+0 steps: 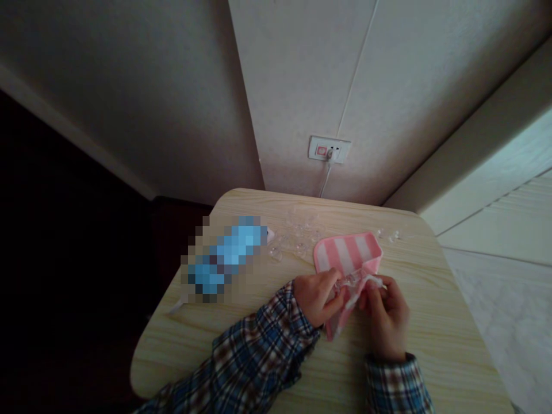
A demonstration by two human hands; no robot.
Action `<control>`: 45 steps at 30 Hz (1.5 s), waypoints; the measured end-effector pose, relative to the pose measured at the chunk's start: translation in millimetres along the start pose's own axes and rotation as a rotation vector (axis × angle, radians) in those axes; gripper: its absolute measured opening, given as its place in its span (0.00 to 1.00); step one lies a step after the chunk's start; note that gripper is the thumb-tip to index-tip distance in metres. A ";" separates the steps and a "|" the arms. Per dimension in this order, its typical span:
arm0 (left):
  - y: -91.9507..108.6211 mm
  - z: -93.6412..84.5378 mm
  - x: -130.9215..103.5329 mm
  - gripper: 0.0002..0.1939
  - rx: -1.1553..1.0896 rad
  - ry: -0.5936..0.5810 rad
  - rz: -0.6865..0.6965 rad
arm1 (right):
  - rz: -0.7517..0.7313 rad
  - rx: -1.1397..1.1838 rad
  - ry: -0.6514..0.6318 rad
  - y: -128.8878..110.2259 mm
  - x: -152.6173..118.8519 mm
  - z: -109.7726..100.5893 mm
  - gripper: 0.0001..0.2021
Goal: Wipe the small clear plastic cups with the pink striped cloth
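A pink-and-white striped cloth (pixel 345 253) lies partly on the table, its near part bunched up between my two hands. My left hand (pixel 317 296) is closed in a pinch on a clear plastic piece (pixel 356 279), which rests against the cloth. The exact kind of that piece cannot be made out. On the right, my right hand (pixel 388 316) pinches a white-and-pink fold of the cloth near the other end of the clear piece. My fingertips hide part of both things.
Several small clear plastic pieces (pixel 299 247) lie behind the cloth, and a few more clear bits (pixel 394 236) sit to its right. A blurred blue device (pixel 233 253) with a cable lies at left on the wooden table (pixel 185 356). A wall socket (pixel 329 149) holds a white plug.
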State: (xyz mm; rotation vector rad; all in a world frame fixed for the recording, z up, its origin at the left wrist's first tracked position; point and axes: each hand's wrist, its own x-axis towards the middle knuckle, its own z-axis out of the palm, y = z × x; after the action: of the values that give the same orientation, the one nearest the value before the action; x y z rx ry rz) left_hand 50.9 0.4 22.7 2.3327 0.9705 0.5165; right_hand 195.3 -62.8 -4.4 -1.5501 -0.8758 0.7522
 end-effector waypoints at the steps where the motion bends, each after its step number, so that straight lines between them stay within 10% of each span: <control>1: -0.2 1.2 -0.1 0.09 0.001 -0.003 -0.003 | 0.000 0.004 0.001 0.1 0.2 0.1 0.07; 16: -11.3 13.1 6.0 0.14 -0.324 -0.048 -0.098 | -0.042 0.082 -0.031 -3.3 -2.0 1.8 0.06; 30: -4.6 16.5 2.7 0.20 0.066 -0.132 -0.126 | -0.029 0.075 0.074 -6.4 -0.3 2.3 0.07; 45: -6.8 11.9 5.0 0.18 -0.565 -0.156 -0.161 | -0.030 0.122 0.044 -2.5 -2.6 0.6 0.06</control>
State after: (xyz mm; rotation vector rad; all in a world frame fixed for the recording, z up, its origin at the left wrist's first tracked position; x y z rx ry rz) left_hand 57.1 4.0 10.0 1.7470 0.8021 0.4629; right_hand 193.1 -64.5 -2.0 -1.4375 -0.8047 0.7337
